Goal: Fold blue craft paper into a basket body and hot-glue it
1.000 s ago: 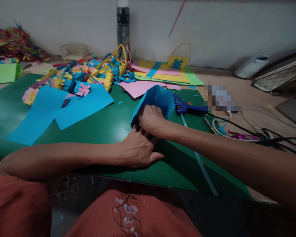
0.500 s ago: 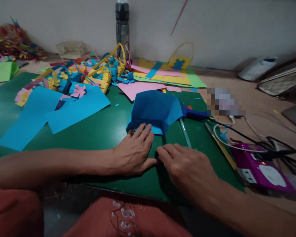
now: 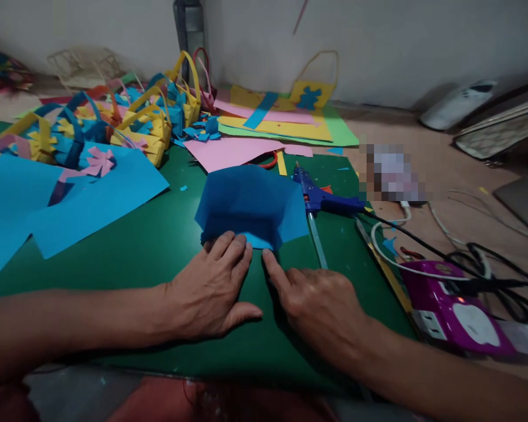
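Note:
A folded blue paper sheet (image 3: pixel 250 205) stands partly raised on the green mat (image 3: pixel 158 246). My left hand (image 3: pixel 211 290) lies flat with its fingertips pressing the sheet's near edge. My right hand (image 3: pixel 317 305) is beside it, its index finger stretched out and touching the near edge of the same sheet. Neither hand grips anything. A blue glue gun (image 3: pixel 323 199) lies just right of the sheet.
Large blue sheets (image 3: pixel 70 199) lie at the left. Paper baskets (image 3: pixel 149 123) with handles crowd the back left. Pink, yellow and green sheets (image 3: pixel 264 132) lie behind. A purple power strip (image 3: pixel 457 305) and black cables (image 3: pixel 479 258) sit at the right.
My right hand let go of the folded sheet, pulled back to the mat, then put its index finger on the sheet's edge. The sheet has dropped lower. The view shifted right.

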`<state>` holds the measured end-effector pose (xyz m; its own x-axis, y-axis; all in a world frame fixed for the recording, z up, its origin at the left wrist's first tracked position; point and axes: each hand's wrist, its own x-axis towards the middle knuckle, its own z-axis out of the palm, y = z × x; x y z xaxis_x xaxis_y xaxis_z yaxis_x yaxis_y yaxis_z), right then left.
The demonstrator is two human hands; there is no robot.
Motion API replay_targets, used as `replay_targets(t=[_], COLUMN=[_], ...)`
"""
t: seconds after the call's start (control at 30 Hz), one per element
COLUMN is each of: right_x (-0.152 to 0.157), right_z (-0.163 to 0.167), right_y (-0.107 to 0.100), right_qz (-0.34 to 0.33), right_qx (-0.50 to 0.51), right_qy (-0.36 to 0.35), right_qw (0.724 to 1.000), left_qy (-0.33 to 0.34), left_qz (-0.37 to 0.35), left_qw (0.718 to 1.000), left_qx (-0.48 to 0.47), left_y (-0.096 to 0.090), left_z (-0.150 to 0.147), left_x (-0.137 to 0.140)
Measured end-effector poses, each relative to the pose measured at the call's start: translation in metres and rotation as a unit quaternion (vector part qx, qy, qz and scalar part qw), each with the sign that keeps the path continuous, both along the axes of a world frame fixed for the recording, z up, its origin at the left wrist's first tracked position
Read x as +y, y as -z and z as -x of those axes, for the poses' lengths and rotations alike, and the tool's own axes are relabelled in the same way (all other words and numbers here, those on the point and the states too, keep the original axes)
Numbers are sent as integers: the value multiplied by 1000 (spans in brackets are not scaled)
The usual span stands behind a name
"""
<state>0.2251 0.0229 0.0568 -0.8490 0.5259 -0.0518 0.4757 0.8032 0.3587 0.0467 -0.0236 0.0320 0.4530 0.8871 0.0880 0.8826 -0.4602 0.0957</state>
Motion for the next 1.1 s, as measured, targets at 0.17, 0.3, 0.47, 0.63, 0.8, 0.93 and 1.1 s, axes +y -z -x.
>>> replay_targets(t=[0.17, 0.3, 0.47, 0.63, 0.8, 0.93, 1.1], right_x=[5, 7, 9, 10, 11, 13, 11], right_z=[5, 5, 4, 4, 6, 7, 3], right_y=[-2, -2, -2, -3, -5, -5, 0], right_qz=[56, 77, 83, 91, 108, 123, 93], right_qx=[-47, -50, -28, -27, -59, -69, -30], right_qy=[42, 55, 46, 49, 56, 56, 34], right_qw=[996, 994, 995, 994, 991, 988, 995], left_qy=[4, 8, 31, 32, 10, 9, 10], left_qz=[-11, -13, 22, 43, 25, 28, 37], left_qw=[1000, 1000, 998, 998, 999, 999, 998], left_qx=[13, 16, 40, 40, 44, 43, 43], left_y=[0, -2, -6, -8, -9, -10, -11], left_z=[0, 0, 0, -1, -3, -4, -4], left_x=[0, 1, 5, 7, 6, 7, 9])
